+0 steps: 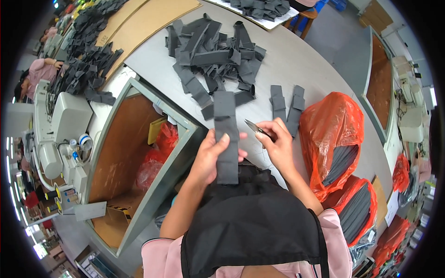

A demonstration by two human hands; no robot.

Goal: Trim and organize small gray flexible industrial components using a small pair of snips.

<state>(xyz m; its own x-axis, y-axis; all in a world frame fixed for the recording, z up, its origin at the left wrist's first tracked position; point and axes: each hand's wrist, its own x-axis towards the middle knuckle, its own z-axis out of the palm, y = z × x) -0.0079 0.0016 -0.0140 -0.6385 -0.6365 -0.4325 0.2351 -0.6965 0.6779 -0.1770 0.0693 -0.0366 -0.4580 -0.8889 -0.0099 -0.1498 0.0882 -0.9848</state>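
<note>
My left hand (207,158) grips a dark grey fabric strip (225,113), held upright with the thumb across its front and fingertips showing past its right edge. Crosswise folds or seams mark the strip. Just to the right, my right hand (281,149) is closed around small pointed thread snips (255,127). Their tips point toward the strip without touching it. Beyond the hands, a loose pile of similar grey strips (211,56) lies on the pale table (292,62). Two more pieces, a left strip (278,103) and a right strip (296,107), lie beyond my right hand.
Red plastic bags, one farther (327,118) and one nearer (354,190), hold grey strips at the right. An open-topped grey bin (109,153) stands left, beside a white sewing machine (69,116). Another person (41,74) sits far left near a heap of strips (76,72).
</note>
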